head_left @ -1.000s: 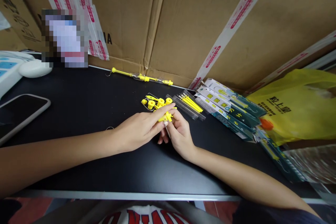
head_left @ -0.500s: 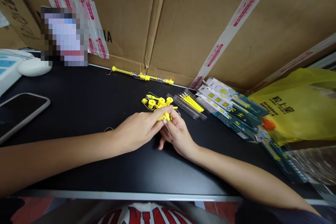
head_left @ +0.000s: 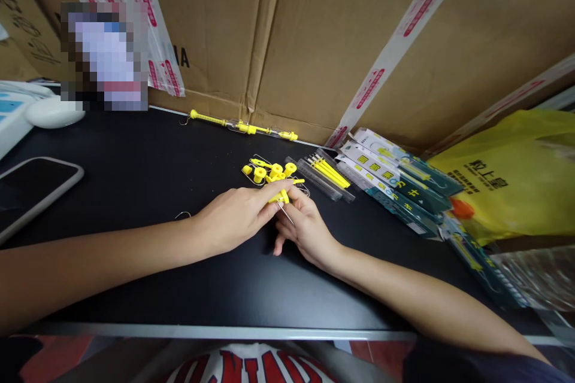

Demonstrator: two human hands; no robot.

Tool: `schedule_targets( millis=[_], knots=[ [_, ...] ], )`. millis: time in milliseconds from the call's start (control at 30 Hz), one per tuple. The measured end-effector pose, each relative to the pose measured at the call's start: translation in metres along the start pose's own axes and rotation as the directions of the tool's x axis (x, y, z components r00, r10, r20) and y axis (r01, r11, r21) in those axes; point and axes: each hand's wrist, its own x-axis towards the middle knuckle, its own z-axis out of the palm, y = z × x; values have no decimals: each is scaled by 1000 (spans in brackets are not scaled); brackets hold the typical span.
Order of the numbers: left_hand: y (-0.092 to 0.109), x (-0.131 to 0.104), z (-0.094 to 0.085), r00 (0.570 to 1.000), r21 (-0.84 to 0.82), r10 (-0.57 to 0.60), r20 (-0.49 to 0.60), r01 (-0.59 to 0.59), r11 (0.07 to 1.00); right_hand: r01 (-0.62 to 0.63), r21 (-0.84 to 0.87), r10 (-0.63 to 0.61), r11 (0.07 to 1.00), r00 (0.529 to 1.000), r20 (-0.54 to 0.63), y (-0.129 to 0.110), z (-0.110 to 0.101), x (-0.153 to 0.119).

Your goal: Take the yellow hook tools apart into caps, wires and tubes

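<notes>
Between the fingertips of both hands is a small yellow plastic part (head_left: 281, 197). My left hand (head_left: 238, 215) pinches it from the left. My right hand (head_left: 309, 224) holds a thin metal wire (head_left: 286, 214) that meets the yellow part; its lower fingers are curled underneath. Just beyond the fingertips lie loose yellow caps (head_left: 259, 175), metal hooks and springs, partly hidden by the hands. Right of them are clear tubes (head_left: 320, 181) and thin yellow rods (head_left: 331, 172). A metal hook (head_left: 182, 214) shows beside my left wrist.
Assembled yellow spring scales (head_left: 245, 127) lie along the cardboard wall (head_left: 215, 24). Printed boxes (head_left: 395, 182) and a yellow bag (head_left: 530, 179) are at the right. A phone (head_left: 36, 191) and a white mouse (head_left: 54, 112) sit at the left of the black table (head_left: 278, 299).
The yellow part has turned slightly between the fingers, and more of the wire shows below it. Both hands stay nearly in place; the camera view has shifted a little.
</notes>
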Motion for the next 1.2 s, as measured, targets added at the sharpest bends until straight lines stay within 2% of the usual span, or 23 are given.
schedule_targets(
  millis=[167, 367, 500, 700, 833, 1000, 1200],
  knots=[
    [-4, 2, 0, 1000, -8, 0, 22, 0, 1000, 10, -2, -10, 1000, 1000, -4, -2, 0, 0],
    [-8, 4, -1, 999, -139, 28, 23, -25, 990, 17, 1, -17, 1000, 998, 55, 1, -4, 2],
    [-7, 4, -1, 999, -188, 28, 17, -24, 982, 31, -22, -30, 999, 998, 50, 1, -4, 3],
    [-1, 1, 0, 999, -75, -31, 13, 32, 997, 62, 9, -63, 998, 996, 66, 4, -4, 2],
    [1, 1, 1, 1000, -46, -27, 2, 27, 999, 53, 43, -55, 998, 997, 52, 4, -4, 2],
    [-1, 1, 2, 999, -9, -33, 12, 33, 999, 32, -5, -31, 999, 998, 55, 0, -5, 4],
    [-1, 2, 2, 999, -149, -38, 11, 39, 988, 9, -3, -9, 1000, 999, 37, -2, -3, 2]
  ],
)
